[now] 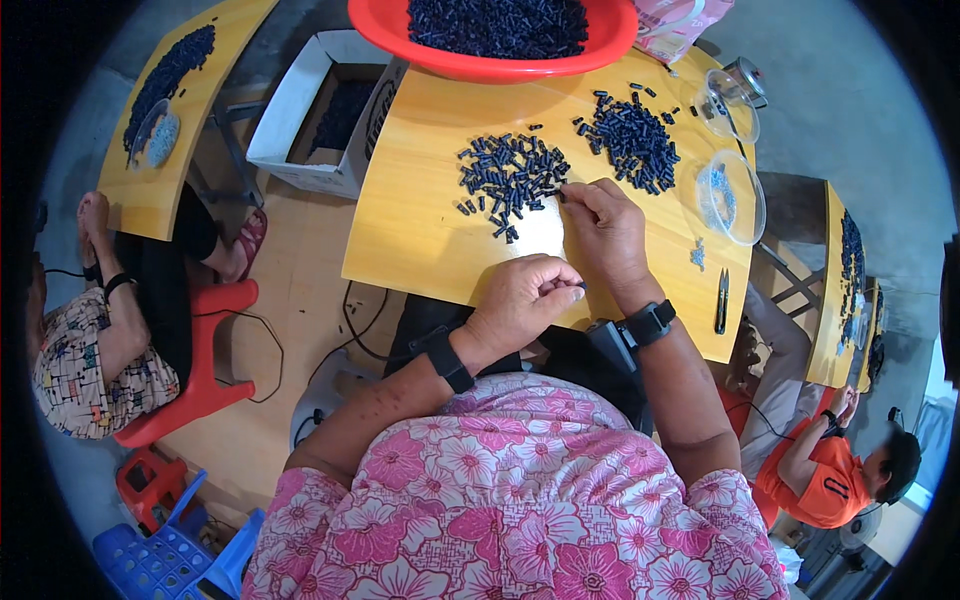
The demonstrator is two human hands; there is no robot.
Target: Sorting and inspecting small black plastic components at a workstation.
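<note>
On the yellow table (420,200) lies a loose pile of small black cylindrical pieces (512,175). My right hand (612,230) is at this pile's right edge, thumb and forefinger closed on a small black piece (561,195). Closer to me, my left hand (522,300) is held in a pinch over the table's near edge. A tiny dark bit shows at its fingertips, too small to name. Another heap of black pieces (635,140) sits farther right. Beside it a clear plastic tub (745,205) contains small pale-blue parts, and a few similar parts (697,252) lie loose on the table.
A red basin (480,68) full of black pieces stands at the far edge. Tweezers (722,300) lie at the right, and another clear tub (735,100) stands behind. Left of the table is a white cardboard box (310,172). People sit at neighbouring tables on both sides.
</note>
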